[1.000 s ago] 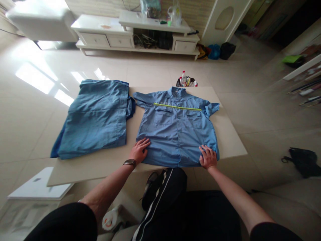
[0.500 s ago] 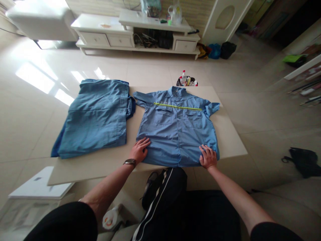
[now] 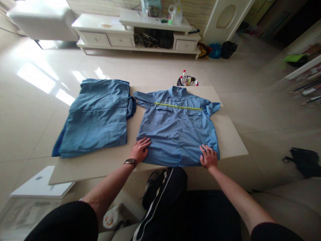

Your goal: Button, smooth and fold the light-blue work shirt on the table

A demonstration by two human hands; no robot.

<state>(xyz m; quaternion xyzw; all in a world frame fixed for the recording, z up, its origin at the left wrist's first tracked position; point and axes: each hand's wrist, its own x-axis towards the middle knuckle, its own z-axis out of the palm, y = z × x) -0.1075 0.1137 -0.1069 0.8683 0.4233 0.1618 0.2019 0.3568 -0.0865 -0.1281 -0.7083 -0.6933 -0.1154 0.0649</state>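
A blue short-sleeved work shirt (image 3: 170, 134) lies spread face up on the table (image 3: 230, 134), collar away from me. It has a yellow stripe across the chest and two flap pockets. My left hand (image 3: 140, 149) rests flat on the shirt's lower left edge, fingers stretched out. On the lower right corner lies my right hand (image 3: 208, 157), its fingers spread on the cloth. To the left of the shirt is a pile of folded blue clothing (image 3: 97, 117), which hangs partly over the table's left end.
Beyond the table stands a bin (image 3: 187, 81) with a bottle and rubbish in it. A white TV cabinet (image 3: 102, 25) runs along the wall. At lower left is a white box (image 3: 40, 184), with a paper roll (image 3: 110, 218) nearer me. A black bag (image 3: 304, 162) sits at right.
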